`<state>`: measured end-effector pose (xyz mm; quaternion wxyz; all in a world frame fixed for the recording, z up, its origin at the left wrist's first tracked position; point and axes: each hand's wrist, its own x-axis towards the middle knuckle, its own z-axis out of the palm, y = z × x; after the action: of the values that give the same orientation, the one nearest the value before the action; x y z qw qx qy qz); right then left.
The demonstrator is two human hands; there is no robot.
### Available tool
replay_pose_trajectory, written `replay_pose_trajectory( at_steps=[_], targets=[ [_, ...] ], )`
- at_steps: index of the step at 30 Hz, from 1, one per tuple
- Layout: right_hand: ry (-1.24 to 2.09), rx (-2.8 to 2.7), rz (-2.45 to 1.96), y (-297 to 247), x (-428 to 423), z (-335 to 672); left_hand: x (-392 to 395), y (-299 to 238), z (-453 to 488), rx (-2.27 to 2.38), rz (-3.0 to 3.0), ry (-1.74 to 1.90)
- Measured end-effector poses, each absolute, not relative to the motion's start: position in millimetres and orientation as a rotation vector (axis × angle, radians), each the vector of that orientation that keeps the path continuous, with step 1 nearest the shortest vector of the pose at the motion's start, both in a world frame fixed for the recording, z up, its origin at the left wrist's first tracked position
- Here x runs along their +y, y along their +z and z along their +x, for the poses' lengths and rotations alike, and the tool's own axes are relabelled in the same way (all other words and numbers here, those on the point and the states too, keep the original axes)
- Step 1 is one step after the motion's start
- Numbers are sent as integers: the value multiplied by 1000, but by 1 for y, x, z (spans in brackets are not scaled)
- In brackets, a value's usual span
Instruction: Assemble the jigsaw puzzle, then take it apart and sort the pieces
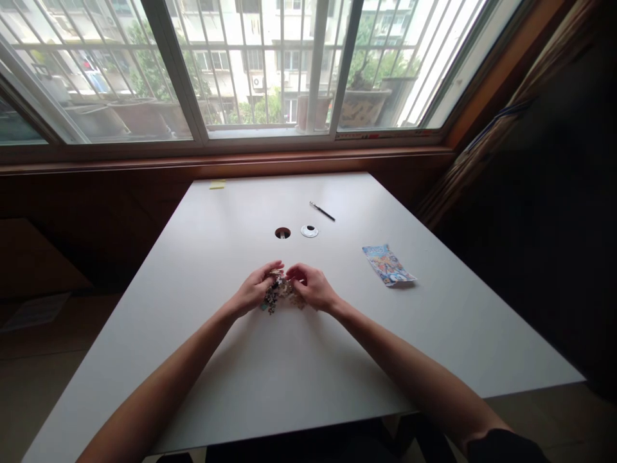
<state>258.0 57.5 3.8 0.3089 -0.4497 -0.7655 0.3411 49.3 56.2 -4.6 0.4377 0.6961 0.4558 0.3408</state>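
Fingers: those of the left hand (256,286) bend round the near side of the heap, thumb inward; those of the right hand (312,284) curl in opposite. I cannot tell whether either pinches a single piece.
Pieces: a heap of small loose pieces (271,297), jigsaw-like in outline, lies between the hands, about midway between the table's left and right edges. The hands flank it like two walls, probably to stop bits scattering.
Forearms: both come in from the near edge, spread wide, which leaves the heap in plain view.
Hole and disc: beyond the hands, towards the far edge, is a round hole (282,233); a pale disc (309,231) lies just to its right, perhaps its cover.
Printed sheet: the colourful sheet (388,265) lies towards the right edge, apparently aside from the hands yet easily seen.
Pen: the dark, slim pen (322,211) lies slanted nearer the far edge, seemingly out of the way.
Yellow note: the note (217,184) sits flat by the far left corner of the table (265,392), perhaps stuck down.
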Motion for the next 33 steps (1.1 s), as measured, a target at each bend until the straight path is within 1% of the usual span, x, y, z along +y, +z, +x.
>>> replay_pose_trajectory(
  at_steps=[3,5,8,10,13,18,20,23,25,27,29,31,33],
  targets=[
    [980,-2023,-1135,6,58,265,54,4,47,971,1524,840],
    [976,-2058,-1109,7,55,276,51,10,40,946,1535,818],
    [775,-2232,-1162,9,44,298,42,18,21,1089,1862,697],
    [643,-2332,-1283,8,35,310,35,18,11,1180,2107,571],
    [623,-2396,-1359,3,27,312,27,7,12,1202,2250,494],
    [624,-2344,-1262,-6,36,274,30,-12,44,1257,2158,742],
    [672,-2281,-1202,-7,41,262,34,-10,46,1225,2008,845],
    [770,-2182,-1105,-4,43,266,35,1,24,1196,1763,911],
    [793,-2160,-1095,0,42,284,28,10,1,1271,1783,839],
    [652,-2204,-1172,3,42,307,17,16,-17,1340,1962,631],
    [482,-2311,-1302,4,44,326,5,18,-21,1371,2114,499],
    [438,-2381,-1384,1,45,334,-3,18,-13,1369,2194,473],
    [484,-2412,-1347,-3,45,329,-5,16,2,1352,2222,502]
  ],
)
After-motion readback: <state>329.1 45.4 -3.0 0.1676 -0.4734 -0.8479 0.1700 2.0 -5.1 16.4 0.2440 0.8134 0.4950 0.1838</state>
